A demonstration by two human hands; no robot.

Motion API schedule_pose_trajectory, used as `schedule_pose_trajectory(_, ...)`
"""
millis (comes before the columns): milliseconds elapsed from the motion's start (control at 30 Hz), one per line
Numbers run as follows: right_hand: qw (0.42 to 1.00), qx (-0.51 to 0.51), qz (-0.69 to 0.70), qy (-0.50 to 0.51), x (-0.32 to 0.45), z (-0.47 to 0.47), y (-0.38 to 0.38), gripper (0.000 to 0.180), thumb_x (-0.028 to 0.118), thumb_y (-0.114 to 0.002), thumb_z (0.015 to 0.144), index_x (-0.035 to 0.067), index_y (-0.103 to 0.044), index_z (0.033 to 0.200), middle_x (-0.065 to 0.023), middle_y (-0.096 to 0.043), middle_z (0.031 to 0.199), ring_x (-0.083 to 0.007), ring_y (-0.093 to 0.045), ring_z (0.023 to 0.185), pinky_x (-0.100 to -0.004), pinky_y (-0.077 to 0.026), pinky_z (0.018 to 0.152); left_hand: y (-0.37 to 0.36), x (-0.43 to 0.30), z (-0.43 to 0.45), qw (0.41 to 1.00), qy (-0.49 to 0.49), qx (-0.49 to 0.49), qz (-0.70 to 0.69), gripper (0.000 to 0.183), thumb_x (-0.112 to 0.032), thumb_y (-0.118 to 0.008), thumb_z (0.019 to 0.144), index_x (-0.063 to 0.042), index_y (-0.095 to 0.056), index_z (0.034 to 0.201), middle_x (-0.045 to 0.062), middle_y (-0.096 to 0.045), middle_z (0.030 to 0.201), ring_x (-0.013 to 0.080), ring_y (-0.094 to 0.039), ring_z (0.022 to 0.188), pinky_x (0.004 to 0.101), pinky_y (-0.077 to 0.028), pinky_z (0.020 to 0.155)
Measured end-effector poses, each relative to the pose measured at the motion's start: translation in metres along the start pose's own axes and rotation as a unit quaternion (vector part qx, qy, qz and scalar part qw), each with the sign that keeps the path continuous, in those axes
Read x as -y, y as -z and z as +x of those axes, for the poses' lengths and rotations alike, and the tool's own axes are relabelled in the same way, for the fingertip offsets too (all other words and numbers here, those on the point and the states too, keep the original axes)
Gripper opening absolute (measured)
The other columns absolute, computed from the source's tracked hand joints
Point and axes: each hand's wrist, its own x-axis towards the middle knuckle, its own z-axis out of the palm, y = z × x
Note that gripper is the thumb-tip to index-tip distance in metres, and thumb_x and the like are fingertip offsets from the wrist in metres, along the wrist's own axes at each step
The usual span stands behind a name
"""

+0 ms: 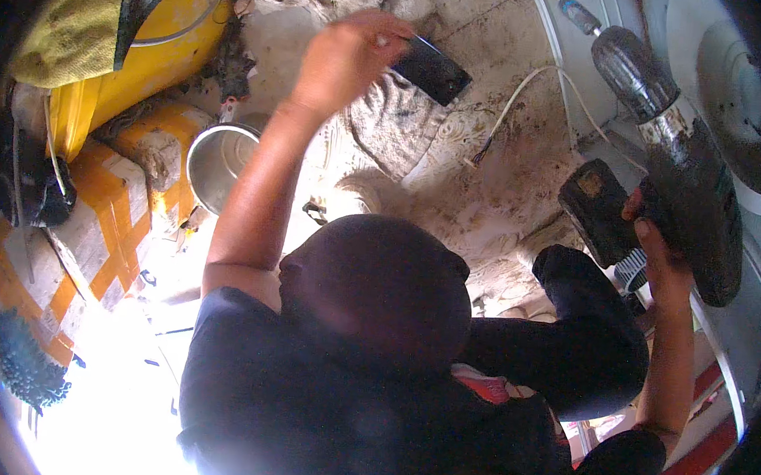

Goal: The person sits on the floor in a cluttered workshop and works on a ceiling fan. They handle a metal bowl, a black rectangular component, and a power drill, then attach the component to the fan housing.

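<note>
My left hand (359,56) is stretched out over the dirty floor, its fingers on the end of a dark, glossy smartphone (436,74). Beneath the phone is a crumpled, stained cloth (394,124). At the right, my right hand (664,255) grips a black cordless power driver (690,197) around its handle. The driver's battery block (597,215) faces the floor, and its tapered nose (632,73) carries a bit with a blue sleeve (578,16). A large dark rounded form (377,289) fills the foreground; what it is cannot be told.
An orange-taped box (105,201) and a metal pot (218,169) stand left, below a yellow plastic container (170,48). A pale cable (520,96) with bare wire ends crosses the floor. White panelling with a round part (732,96) borders the right. Glare hides the lower left.
</note>
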Motion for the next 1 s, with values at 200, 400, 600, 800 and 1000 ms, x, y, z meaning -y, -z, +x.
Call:
schedule_pose_trajectory(200, 0.996, -0.018, 0.015, -0.084, -0.026, -0.007, -0.007, 0.017, 0.013, -0.062, 0.076, 0.005, -0.059, 0.091, -0.0052, -0.059, 0.085, -0.016, -0.056, 0.084, -0.0301, -0.042, 0.082, -0.043, 0.028, -0.001, 0.972, -0.014, 0.106, 0.211, 0.012, -0.015, -0.06, 0.077, -0.011, -0.067, 0.085, 0.011, -0.064, 0.084, 0.0277, -0.063, 0.076, 0.0374, -0.051, 0.066)
schedule_pose_trajectory(400, 0.994, -0.041, -0.012, -0.104, -0.04, -0.015, -0.006, 0.017, 0.013, -0.064, 0.073, 0.009, -0.061, 0.09, -0.005, -0.061, 0.085, -0.0165, -0.057, 0.085, -0.0314, -0.042, 0.082, -0.092, 0.031, 0.025, 0.89, 0.054, 0.253, 0.376, 0.013, -0.013, -0.057, 0.078, -0.01, -0.067, 0.085, 0.011, -0.063, 0.089, 0.0302, -0.063, 0.083, 0.0404, -0.052, 0.068)
schedule_pose_trajectory(600, 0.994, 0.016, -0.085, -0.065, -0.053, -0.019, 0.006, 0.024, 0.016, -0.066, 0.08, 0.007, -0.065, 0.102, -0.0072, -0.064, 0.102, -0.019, -0.06, 0.097, -0.0315, -0.044, 0.088, -0.097, 0.025, 0.032, 0.875, 0.049, 0.266, 0.401, 0.013, -0.011, -0.057, 0.074, -0.011, -0.067, 0.083, 0.013, -0.063, 0.089, 0.03, -0.064, 0.083, 0.0399, -0.052, 0.069)
schedule_pose_trajectory(800, 0.994, 0.019, -0.054, -0.092, -0.05, -0.02, 0.007, 0.024, 0.016, -0.066, 0.08, 0.008, -0.065, 0.103, -0.0067, -0.064, 0.102, -0.018, -0.06, 0.098, -0.0319, -0.044, 0.089, -0.066, 0.008, 0.022, 0.943, 0.017, 0.174, 0.282, 0.012, -0.008, -0.054, 0.078, -0.006, -0.064, 0.084, 0.014, -0.064, 0.094, 0.0253, -0.064, 0.081, 0.0363, -0.052, 0.066)
schedule_pose_trajectory(1000, 0.99, 0.02, -0.037, -0.132, -0.045, -0.015, 0.004, 0.029, 0.019, -0.067, 0.079, 0.007, -0.063, 0.105, -0.0078, -0.062, 0.105, -0.0205, -0.057, 0.101, -0.0331, -0.042, 0.091, -0.033, 0.045, 0.01, 0.885, 0.219, 0.094, -0.401, 0.01, -0.011, -0.063, 0.078, -0.002, -0.059, 0.078, 0.012, -0.065, 0.089, 0.0159, -0.065, 0.073, 0.0267, -0.054, 0.064)
